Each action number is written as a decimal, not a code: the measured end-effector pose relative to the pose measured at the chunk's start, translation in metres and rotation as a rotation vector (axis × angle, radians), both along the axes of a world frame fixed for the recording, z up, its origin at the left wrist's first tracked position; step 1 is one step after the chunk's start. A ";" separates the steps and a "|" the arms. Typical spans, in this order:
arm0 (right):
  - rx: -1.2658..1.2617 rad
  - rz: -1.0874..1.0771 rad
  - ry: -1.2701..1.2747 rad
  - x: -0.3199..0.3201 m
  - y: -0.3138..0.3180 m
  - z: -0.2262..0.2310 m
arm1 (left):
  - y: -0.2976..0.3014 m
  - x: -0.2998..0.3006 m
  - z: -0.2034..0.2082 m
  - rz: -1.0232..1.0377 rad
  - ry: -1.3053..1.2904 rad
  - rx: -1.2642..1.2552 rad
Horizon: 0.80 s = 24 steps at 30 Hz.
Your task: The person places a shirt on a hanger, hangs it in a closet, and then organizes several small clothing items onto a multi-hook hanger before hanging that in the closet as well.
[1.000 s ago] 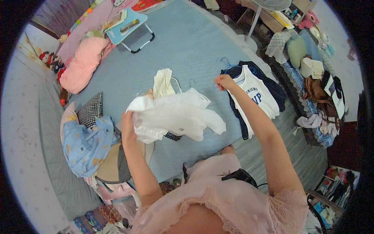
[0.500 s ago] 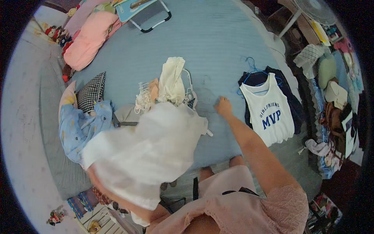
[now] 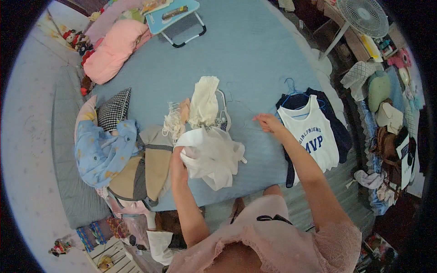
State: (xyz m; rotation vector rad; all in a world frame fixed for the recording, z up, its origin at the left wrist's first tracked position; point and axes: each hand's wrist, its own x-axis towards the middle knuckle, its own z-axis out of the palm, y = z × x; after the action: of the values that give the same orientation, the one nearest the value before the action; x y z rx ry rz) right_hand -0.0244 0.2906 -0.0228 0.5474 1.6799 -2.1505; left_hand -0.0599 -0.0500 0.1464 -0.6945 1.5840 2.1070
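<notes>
Bunched white sheer garment [image 3: 214,157] hangs over the near part of the bed, its upper left edge gripped by my left hand [image 3: 180,166]. My left fingers are partly hidden by the cloth. To the right, my right hand [image 3: 268,123] is closed in a pinch at one end of a thin wire hanger [image 3: 244,105] lying on the blue bedsheet. Just beyond the white garment are a cream ruffled garment [image 3: 204,98] and white lacy straps [image 3: 173,122]. A white printed tank top [image 3: 307,132] lies on dark clothing [image 3: 339,132] with a blue hanger [image 3: 296,93], right of my right hand.
At left lie a blue patterned cloth [image 3: 104,150], a checked pillow [image 3: 114,109] and a beige-grey item [image 3: 157,170]. A folding table [image 3: 175,18] and pink bedding [image 3: 111,52] are at the far left. A fan [image 3: 362,18] stands far right.
My left hand has swung right and away from me, gathering the spread white garment into a smaller bundle and uncovering the beige-grey item. My right hand has shifted slightly right, at the wire hanger.
</notes>
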 end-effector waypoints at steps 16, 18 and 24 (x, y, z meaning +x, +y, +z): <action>-0.054 -0.060 0.604 0.046 -0.142 0.286 | 0.028 -0.005 0.124 -0.575 0.328 0.032; 0.037 -0.099 0.684 0.035 -0.167 0.266 | 0.029 -0.001 0.139 -0.637 0.385 0.110; 0.492 -0.083 0.723 0.054 -0.219 0.270 | 0.037 0.025 0.189 -0.688 0.719 0.032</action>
State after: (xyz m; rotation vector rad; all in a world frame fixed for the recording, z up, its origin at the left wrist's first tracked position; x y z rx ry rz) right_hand 0.0291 0.0715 0.2476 -0.0834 2.6402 -2.1229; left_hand -0.0348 -0.0134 0.3355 0.6368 1.7568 1.8929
